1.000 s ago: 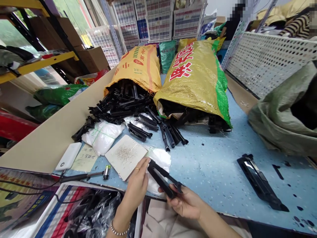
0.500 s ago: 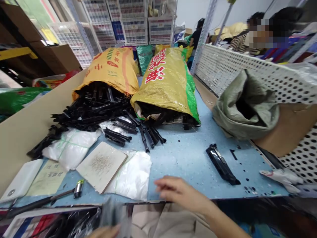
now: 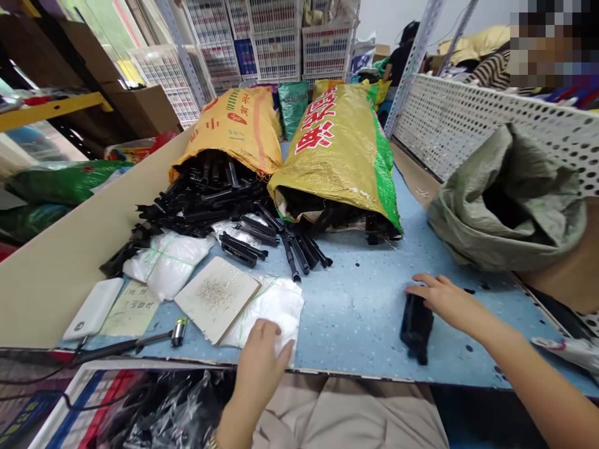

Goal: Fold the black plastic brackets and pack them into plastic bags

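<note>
My right hand (image 3: 442, 302) grips the upper end of a black plastic part (image 3: 416, 327), long and narrow, slightly blurred, low over the blue tabletop (image 3: 346, 312). My left hand (image 3: 262, 355) lies on a stack of clear plastic bags (image 3: 287, 305) at the near edge; its thumb stands apart from the fingers, whose tips are partly hidden. Beside that stack is a square pale board (image 3: 218, 296) with small bits scattered on it. Loose black parts (image 3: 243, 249) spread out from the mouth of an orange woven sack (image 3: 236, 128).
A yellow-green woven sack (image 3: 334, 149) holds more black parts. At right stands an open grey-green sack (image 3: 510, 206) beside a white perforated panel (image 3: 472, 118). A screwdriver-like tool (image 3: 152, 338) and a white power bank (image 3: 93, 308) lie at left. Below the edge is a crate (image 3: 65, 399) with bagged parts.
My left hand has let go of a blurred bagged item near the crate and moved up onto the plastic bags. My right hand has gone right and taken the black part, turning it more upright.
</note>
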Tool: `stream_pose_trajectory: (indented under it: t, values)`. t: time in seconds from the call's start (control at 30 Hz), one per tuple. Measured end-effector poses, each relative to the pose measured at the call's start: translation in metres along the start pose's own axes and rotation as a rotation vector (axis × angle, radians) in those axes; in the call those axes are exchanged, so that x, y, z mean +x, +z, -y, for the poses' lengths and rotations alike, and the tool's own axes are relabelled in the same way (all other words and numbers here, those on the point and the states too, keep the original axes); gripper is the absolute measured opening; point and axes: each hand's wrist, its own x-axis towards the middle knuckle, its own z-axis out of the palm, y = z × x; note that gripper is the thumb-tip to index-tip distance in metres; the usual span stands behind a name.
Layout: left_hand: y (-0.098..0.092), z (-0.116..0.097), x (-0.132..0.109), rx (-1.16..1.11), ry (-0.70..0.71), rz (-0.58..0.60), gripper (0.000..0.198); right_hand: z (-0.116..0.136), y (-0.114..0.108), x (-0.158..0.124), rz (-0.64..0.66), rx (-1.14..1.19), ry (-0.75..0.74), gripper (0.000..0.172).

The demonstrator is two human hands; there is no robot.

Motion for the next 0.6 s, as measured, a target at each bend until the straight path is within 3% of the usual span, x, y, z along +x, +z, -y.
stream_pose_trajectory:
  t: [0.1, 0.23, 0.4, 0.5, 0.6]
  values:
    - [0.012, -0.004, 0.019, 0.074, 0.021, -0.043, 0.018, -0.001, -0.002, -0.001, 0.119, -0.001, -0.031, 0.035]
    - [0.009, 0.018, 0.03, -0.294, -0.124, 0.05, 0.019, 0.024, 0.003, -0.004, 0.139, 0.252, 0.109, 0.034]
    - [0.002, 0.025, 0.036, -0.614, -0.318, 0.051, 0.035, 0.118, 0.01, 0.011, 0.185, 1.091, 0.369, 0.042]
    - [0.004, 0.02, 0.038, -0.648, -0.335, 0.099, 0.033, 0.178, 0.009, 0.026, 0.297, 1.664, 0.468, 0.044]
    - [0.011, 0.015, 0.04, -0.615, -0.348, 0.056, 0.028, 0.221, 0.006, 0.042, 0.368, 2.044, 0.483, 0.033]
